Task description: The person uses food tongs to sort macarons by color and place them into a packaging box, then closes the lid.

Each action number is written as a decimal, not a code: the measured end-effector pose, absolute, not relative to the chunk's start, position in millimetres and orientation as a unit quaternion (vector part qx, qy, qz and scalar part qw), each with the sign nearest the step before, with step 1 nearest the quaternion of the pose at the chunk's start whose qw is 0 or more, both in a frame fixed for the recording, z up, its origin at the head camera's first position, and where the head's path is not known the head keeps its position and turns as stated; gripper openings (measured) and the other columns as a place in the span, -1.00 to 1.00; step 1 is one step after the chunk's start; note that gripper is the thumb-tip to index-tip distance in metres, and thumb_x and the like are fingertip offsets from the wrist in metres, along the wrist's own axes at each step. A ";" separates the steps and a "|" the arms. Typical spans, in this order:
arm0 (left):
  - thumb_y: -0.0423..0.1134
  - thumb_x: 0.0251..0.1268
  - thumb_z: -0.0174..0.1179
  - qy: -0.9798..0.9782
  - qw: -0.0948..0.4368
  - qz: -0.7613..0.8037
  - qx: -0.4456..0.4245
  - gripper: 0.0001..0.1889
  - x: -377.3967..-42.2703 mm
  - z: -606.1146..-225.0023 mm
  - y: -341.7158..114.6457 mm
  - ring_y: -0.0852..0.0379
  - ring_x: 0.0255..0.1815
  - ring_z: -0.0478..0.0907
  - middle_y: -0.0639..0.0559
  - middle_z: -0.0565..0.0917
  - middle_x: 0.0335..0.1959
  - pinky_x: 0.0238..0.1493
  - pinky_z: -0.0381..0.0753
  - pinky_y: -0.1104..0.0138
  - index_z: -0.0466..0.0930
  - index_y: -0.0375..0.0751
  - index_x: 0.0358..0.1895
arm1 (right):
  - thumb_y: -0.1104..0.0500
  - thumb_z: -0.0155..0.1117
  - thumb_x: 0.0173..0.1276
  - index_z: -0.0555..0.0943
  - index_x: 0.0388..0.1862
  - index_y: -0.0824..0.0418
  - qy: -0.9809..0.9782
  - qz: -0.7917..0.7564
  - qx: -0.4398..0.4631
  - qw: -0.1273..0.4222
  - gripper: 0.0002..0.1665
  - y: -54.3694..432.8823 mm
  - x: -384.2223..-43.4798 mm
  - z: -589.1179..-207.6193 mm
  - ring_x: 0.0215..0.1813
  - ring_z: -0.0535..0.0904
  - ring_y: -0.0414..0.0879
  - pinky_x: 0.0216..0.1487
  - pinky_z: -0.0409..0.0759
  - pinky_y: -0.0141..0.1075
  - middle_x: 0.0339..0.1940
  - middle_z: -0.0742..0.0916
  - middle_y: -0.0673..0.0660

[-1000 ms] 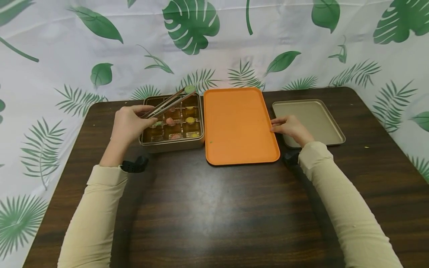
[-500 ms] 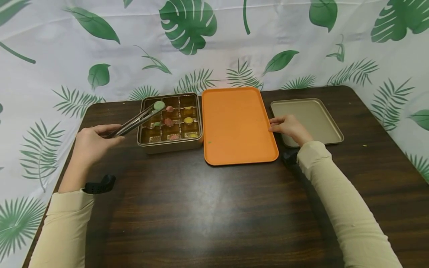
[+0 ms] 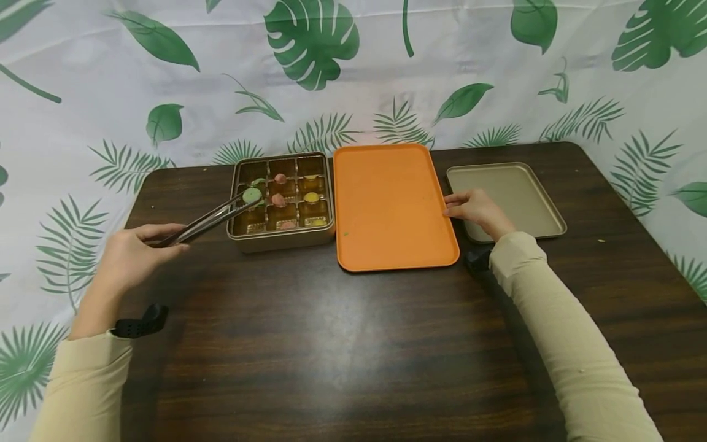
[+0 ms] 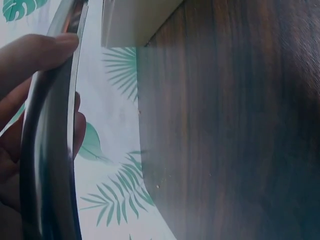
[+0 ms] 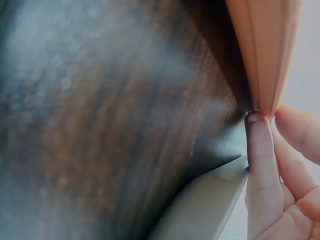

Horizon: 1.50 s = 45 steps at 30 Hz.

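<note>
My left hand holds metal tongs, which fill the left side of the left wrist view. At their tips is a round green macaron, over the left column of a gold-toned box divided into compartments. Other pieces sit inside: a pink one, a yellow one and several more, some partly hidden. To the right of the box lies an orange tray. My right hand pinches its right edge between thumb and fingers, as the right wrist view shows.
A beige tray lies right of the orange one, partly behind my right hand. The dark wooden table extends toward me. A white cloth with green leaves hangs along the table's back edge.
My left hand has drawn back left and toward me. The tongs carried the green macaron from above the box's back edge down to its left column. My right hand stays at the orange tray.
</note>
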<state>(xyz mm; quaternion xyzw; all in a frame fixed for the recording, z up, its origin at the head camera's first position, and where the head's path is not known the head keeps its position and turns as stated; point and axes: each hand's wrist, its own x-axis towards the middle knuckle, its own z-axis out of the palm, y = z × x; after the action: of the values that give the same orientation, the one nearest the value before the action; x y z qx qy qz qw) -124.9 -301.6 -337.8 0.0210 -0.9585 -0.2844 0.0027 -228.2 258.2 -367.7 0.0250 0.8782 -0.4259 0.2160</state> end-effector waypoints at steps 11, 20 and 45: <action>-0.02 0.16 0.33 -0.962 -0.012 -0.274 0.017 -0.51 -117.5 -343.7 -308.3 0.79 -0.47 0.31 -0.36 0.69 -0.07 -0.48 0.45 0.56 0.63 -0.24 0.09 | 0.20 0.17 0.39 0.34 0.35 0.45 0.879 -0.427 0.029 0.210 -0.38 256.6 -230.0 -368.4 0.18 0.51 0.16 0.36 0.36 0.04 0.22 0.56 0.41; -0.03 0.15 0.34 -0.959 -0.020 -0.283 0.015 -0.50 -116.2 -345.0 -311.7 0.79 -0.43 0.29 -0.41 0.64 0.00 -0.48 0.45 0.54 0.62 -0.24 0.10 | 0.21 0.18 0.38 0.36 0.33 0.46 0.879 -0.429 0.029 0.205 -0.40 256.1 -230.9 -369.0 -0.03 0.59 -0.10 0.34 0.40 0.02 0.13 0.61 0.36; 0.23 0.17 0.20 -0.928 -0.042 -0.353 0.117 -0.23 -120.3 -344.0 -303.6 0.47 -0.13 0.43 -0.33 0.45 0.30 -0.40 0.41 0.64 0.34 -0.10 0.39 | 0.24 0.05 0.44 0.23 0.40 0.49 0.878 -0.437 0.001 0.193 -0.38 264.8 -225.8 -366.4 -0.14 0.58 -0.38 0.12 0.57 -0.36 0.29 0.45 0.51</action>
<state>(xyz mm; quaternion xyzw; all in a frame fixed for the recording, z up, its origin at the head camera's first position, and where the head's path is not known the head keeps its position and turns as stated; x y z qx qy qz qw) -120.3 -303.6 -344.0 0.1168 -0.9275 -0.3526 -0.0417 -225.8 264.8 -366.4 0.0009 0.8783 -0.4372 0.1934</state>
